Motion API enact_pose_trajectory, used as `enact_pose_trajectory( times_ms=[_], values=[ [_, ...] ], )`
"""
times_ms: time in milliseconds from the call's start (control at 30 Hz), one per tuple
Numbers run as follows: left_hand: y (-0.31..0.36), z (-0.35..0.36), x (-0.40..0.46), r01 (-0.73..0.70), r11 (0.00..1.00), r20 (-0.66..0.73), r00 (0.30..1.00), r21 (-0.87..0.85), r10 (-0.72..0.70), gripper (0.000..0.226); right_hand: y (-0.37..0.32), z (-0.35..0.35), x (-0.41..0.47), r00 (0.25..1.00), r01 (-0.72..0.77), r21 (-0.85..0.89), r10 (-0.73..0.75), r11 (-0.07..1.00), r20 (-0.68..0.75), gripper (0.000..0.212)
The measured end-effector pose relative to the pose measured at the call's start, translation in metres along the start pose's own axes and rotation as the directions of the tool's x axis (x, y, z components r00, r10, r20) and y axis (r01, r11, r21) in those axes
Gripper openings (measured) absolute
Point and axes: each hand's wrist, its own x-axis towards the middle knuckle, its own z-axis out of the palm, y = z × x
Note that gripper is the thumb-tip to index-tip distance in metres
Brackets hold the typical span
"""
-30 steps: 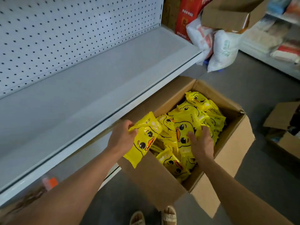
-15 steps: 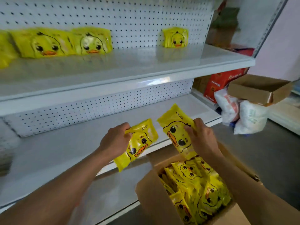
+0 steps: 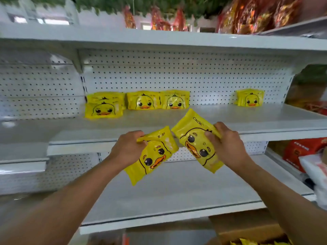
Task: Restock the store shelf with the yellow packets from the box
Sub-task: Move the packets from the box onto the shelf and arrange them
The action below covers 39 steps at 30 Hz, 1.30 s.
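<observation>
My left hand (image 3: 128,148) grips one yellow duck packet (image 3: 154,156) by its top edge, and the packet hangs tilted in front of the shelf. My right hand (image 3: 225,144) holds a second yellow packet (image 3: 192,138) by its right side. Both are raised before the middle white shelf (image 3: 177,119). On that shelf stand several yellow packets (image 3: 143,100) against the pegboard at the left, and a small group of packets (image 3: 250,98) at the right. The cardboard box (image 3: 247,230) lies at the bottom right, with a few yellow packets (image 3: 254,242) showing inside.
A lower white shelf (image 3: 177,200) runs beneath my hands. The top shelf (image 3: 159,36) carries red snack bags (image 3: 256,13). A red carton (image 3: 304,151) and white bags (image 3: 316,174) sit at the right edge.
Both hands lifted a packet each out of the box and raised them to the middle shelf. My view rose from the box to the shelves.
</observation>
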Motion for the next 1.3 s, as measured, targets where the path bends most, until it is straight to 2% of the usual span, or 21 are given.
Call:
enact_pose_trajectory(
  times_ms=[133, 233, 300, 367, 533, 700, 1000, 1167, 1300],
  values=[
    [-0.027, -0.048, 0.025, -0.013, 1.0, -0.081, 0.997, -0.007, 0.012, 0.024, -0.045, 0.023, 0.033, 0.998, 0.07, -0.018, -0.07, 0.997, -0.01, 0.023],
    [-0.052, -0.079, 0.056, -0.054, 0.998, -0.106, 0.993, 0.014, 0.055, 0.016, -0.073, 0.044, 0.057, 0.995, 0.091, -0.029, -0.092, 0.995, -0.049, 0.025],
    [-0.069, -0.095, 0.081, -0.056, 0.997, -0.116, 0.991, 0.058, 0.063, 0.024, -0.09, 0.06, 0.072, 0.993, 0.104, -0.022, -0.105, 0.994, -0.056, 0.025],
    [-0.087, -0.108, 0.109, -0.044, 0.993, -0.105, 0.993, 0.107, 0.055, 0.036, -0.104, 0.077, 0.087, 0.993, 0.109, -0.028, -0.11, 0.994, -0.051, 0.024],
    [-0.141, -0.127, 0.175, -0.039, 0.983, -0.019, 0.999, 0.177, 0.043, 0.039, -0.133, 0.119, 0.116, 0.993, 0.116, -0.055, -0.118, 0.992, -0.026, 0.022],
    [-0.185, -0.121, 0.219, -0.052, 0.976, 0.094, 0.995, 0.212, 0.032, 0.038, -0.156, 0.155, 0.133, 0.993, 0.121, -0.082, -0.121, 0.989, 0.0, 0.022],
    [-0.212, -0.103, 0.256, -0.079, 0.961, -0.094, 0.99, 0.266, 0.107, 0.03, -0.17, 0.197, 0.153, 0.985, 0.159, -0.13, -0.148, 0.979, 0.094, 0.028],
    [-0.219, -0.11, 0.261, -0.131, 0.979, -0.11, 0.983, 0.156, 0.149, 0.023, -0.186, 0.205, 0.164, 0.957, 0.235, -0.104, -0.212, 0.966, 0.2, 0.03],
    [-0.226, -0.125, 0.263, -0.124, 0.989, -0.078, 0.988, 0.084, 0.131, 0.015, -0.199, 0.213, 0.172, 0.899, 0.341, -0.051, -0.31, 0.939, 0.309, 0.019]
  ],
)
